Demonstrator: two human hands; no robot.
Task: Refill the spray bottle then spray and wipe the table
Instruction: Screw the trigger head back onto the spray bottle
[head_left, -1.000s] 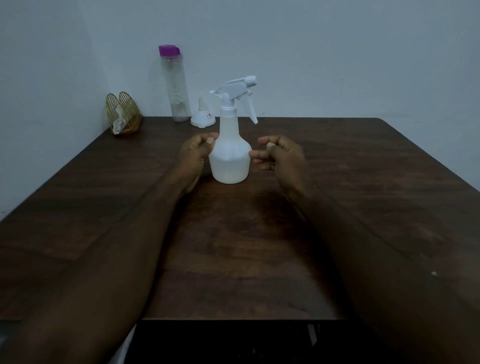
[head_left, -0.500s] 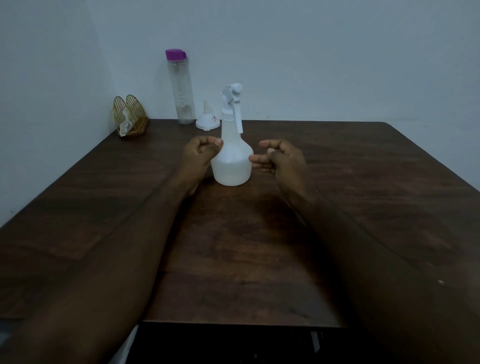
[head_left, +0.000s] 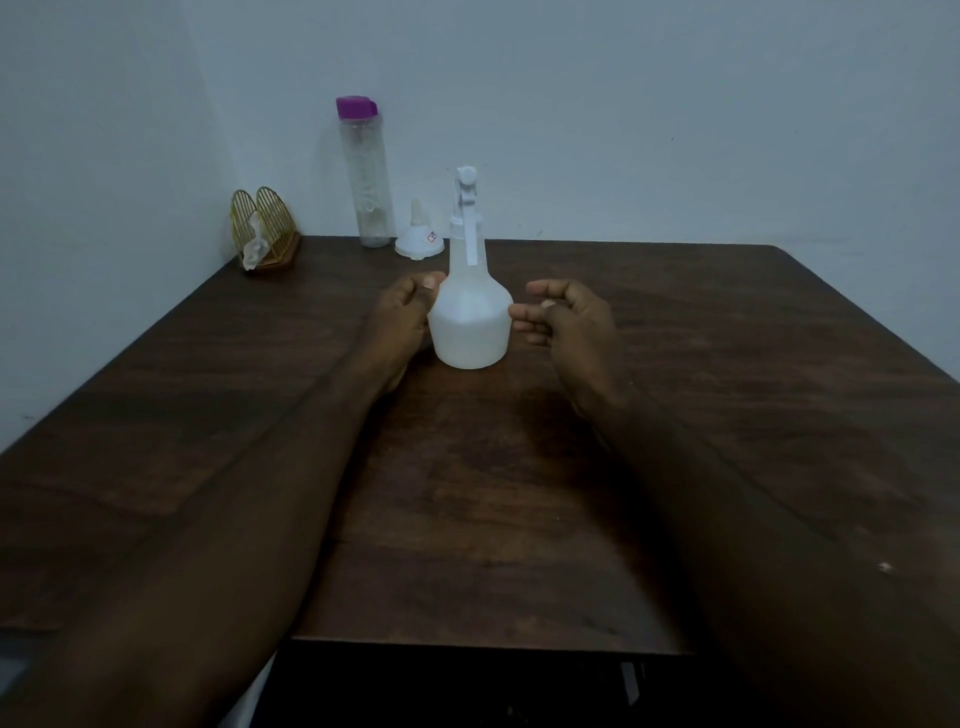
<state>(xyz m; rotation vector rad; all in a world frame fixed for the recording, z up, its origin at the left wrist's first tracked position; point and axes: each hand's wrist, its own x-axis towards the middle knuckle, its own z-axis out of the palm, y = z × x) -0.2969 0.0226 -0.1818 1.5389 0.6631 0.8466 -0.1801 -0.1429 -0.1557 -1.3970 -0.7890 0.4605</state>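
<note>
Hands flank the upright spray bottle (head_left: 470, 317), left hand (head_left: 408, 312) touching it half-curled, right hand (head_left: 569, 317) loosely open beside it; refilling seems unstarted, so unscrewing its trigger head (head_left: 465, 189) likely comes next.

Dim, bluish cast, perhaps slightly soft

Your two arms are bare all the way down, with no sleeves. Your left hand (head_left: 402, 312) and right hand (head_left: 569, 317) wear nothing: bare fingers, short nails.
</note>
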